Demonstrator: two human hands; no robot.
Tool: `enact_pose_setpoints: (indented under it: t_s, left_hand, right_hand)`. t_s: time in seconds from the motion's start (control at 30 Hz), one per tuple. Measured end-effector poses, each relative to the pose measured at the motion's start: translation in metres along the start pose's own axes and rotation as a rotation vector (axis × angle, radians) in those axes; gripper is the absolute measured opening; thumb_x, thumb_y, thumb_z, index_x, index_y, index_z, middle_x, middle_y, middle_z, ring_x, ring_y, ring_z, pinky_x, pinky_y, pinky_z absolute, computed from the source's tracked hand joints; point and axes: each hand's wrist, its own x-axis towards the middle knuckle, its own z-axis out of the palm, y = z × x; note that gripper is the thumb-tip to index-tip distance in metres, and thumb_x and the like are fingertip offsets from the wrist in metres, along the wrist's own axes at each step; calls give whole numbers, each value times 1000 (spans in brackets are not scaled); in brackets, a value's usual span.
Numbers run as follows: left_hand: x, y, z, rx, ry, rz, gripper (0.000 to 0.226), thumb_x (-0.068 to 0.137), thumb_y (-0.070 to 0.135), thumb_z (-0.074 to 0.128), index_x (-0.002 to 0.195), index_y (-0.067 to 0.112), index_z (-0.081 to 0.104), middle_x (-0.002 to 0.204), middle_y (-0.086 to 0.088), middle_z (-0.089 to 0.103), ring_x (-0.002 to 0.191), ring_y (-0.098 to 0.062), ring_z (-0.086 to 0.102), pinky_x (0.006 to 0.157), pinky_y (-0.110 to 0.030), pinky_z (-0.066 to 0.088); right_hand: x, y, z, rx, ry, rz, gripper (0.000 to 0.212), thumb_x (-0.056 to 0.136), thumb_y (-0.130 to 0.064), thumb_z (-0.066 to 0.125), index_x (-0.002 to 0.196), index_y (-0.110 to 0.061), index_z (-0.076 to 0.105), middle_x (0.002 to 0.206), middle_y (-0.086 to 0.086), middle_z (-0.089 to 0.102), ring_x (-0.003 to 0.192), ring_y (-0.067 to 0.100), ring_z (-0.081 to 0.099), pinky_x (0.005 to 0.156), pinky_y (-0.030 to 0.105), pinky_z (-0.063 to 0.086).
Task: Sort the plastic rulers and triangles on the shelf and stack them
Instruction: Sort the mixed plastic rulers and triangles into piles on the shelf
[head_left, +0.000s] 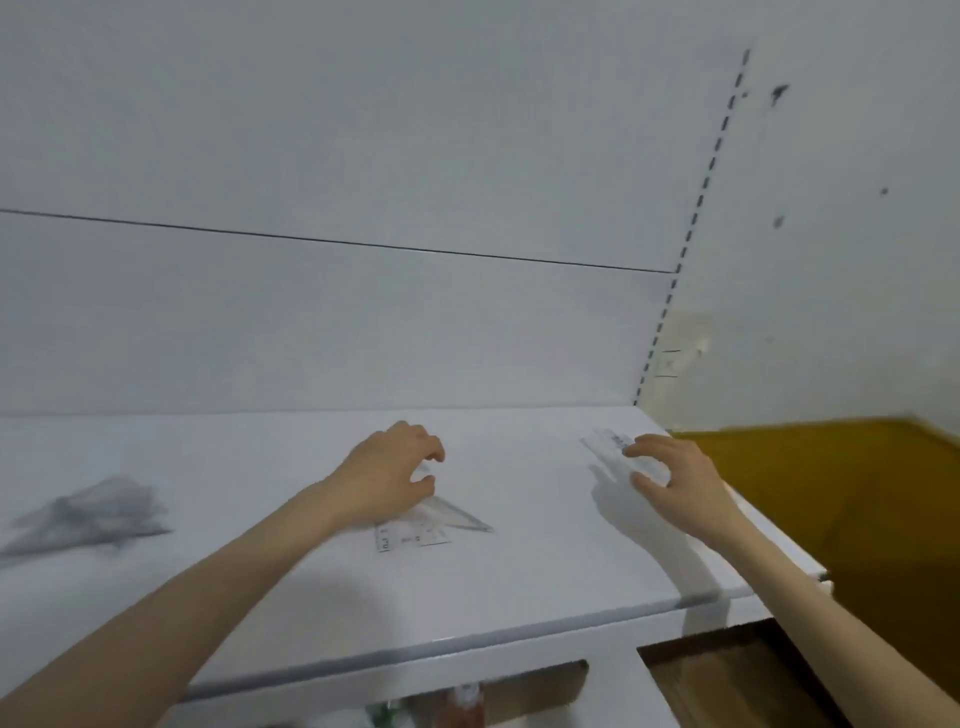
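Clear plastic on a white shelf (519, 577) is hard to read, and that is my main worry: the clear triangle (452, 514) lies across what looks like a short ruler (415, 541), and if I lift one by its corner the other may drag along or skid away. These pieces are thin and slick, so a pinch at one tip could let the triangle swing or flex out of my fingers. The long ruler (610, 446) lies close to the shelf's right end, near the edge; a careless push there could send it off the side.

My left hand (389, 470) is curled over the triangle's far corner, thumb and forefinger closed in as if nipping that tip. My right hand (675, 486) is spread wide, with fingertips resting on the long ruler and nothing gripped.

Well apart at the left lies a grey heap (88, 514), too blurred to name; I guess it is the stack these pieces are meant for.
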Motion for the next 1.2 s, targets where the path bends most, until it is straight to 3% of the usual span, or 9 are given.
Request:
enact_pose_setpoints:
  t_s: [0.23,0.43,0.7,0.93,1.07,1.2]
  left_hand:
    - [-97,-73,-54,87,138,-231,29,90,24,52,117,17,57,122,-2,53,117,-19,41,94,-33,36]
    - [-227,-147,-123,59,245,-477,28,89,21,54,115,17,60,118,0,56,112,-16,45,94,-32,39]
    - [-382,-227,-189,69,404,-707,23,87,14,61,109,11,67,110,-1,64,100,-13,56,87,-25,44]
    - [-461,-328,-222,73,395,-753,24,85,15,63,108,21,66,113,3,61,103,-11,53,93,-27,44]
    - [-474,-373,-231,77,340,-708,25,85,17,63,108,26,63,115,6,58,107,-9,50,96,-26,41]
    - [-469,-396,-231,23,295,-652,31,93,22,56,124,20,55,131,2,51,122,-13,43,97,-20,31]
  right_hand:
    - [22,-139,54,166,-188,-292,28,84,-13,70,109,-24,68,120,-3,63,116,22,52,97,38,37]
    - [27,-290,104,314,-332,-508,27,87,-13,65,109,-29,64,105,-19,52,101,8,46,83,24,33]
    - [-2,-476,170,359,-437,-770,27,87,-15,63,114,-21,66,114,-12,62,102,1,46,81,13,32]
    - [-32,-602,222,346,-461,-817,21,91,-29,61,110,-26,67,121,-9,63,113,14,51,95,27,40]
    - [-47,-642,242,291,-398,-752,29,93,-38,56,115,-22,66,123,-5,63,116,19,50,97,33,41]
    - [-51,-660,252,219,-354,-668,35,95,-40,52,121,-19,63,128,-2,60,122,22,47,98,34,40]
